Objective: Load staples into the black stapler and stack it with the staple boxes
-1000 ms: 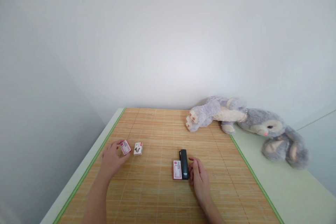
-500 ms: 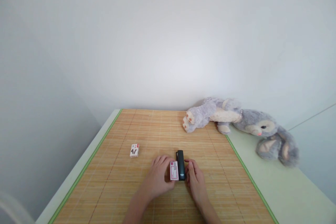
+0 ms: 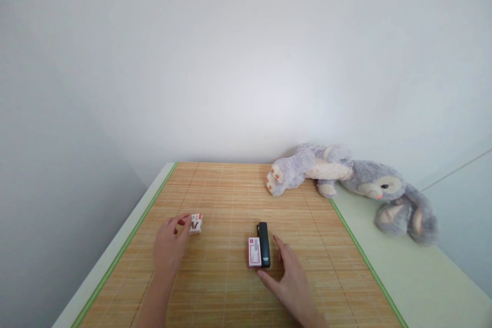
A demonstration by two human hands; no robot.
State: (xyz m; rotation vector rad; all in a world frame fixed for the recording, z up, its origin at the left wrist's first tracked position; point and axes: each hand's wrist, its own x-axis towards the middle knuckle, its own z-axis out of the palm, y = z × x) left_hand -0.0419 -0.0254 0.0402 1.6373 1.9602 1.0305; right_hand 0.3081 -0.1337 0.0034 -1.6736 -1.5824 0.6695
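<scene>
My left hand [image 3: 171,246] is at the left side of a small white box [image 3: 196,224] with red print and a dark picture on it. Its bent fingers reach that box's left edge, a gap showing between them; whether they touch it I cannot tell. In the middle of the mat, a black stapler [image 3: 264,245] lies lengthwise, pressed against a white box with a red border [image 3: 254,252] on its left. My right hand [image 3: 290,279] is open just right of the stapler, thumb below the stapler's near end and fingers stretched along its right side.
A bamboo mat [image 3: 226,189] with green edging covers most of the pale table [image 3: 418,277]. A grey plush rabbit [image 3: 326,169] lies along the back right, partly on the mat. Behind stands a white wall [image 3: 230,61].
My left hand has let go of the red-bordered box and moved left to the other small box. My right hand has opened wider, its thumb now below the stapler.
</scene>
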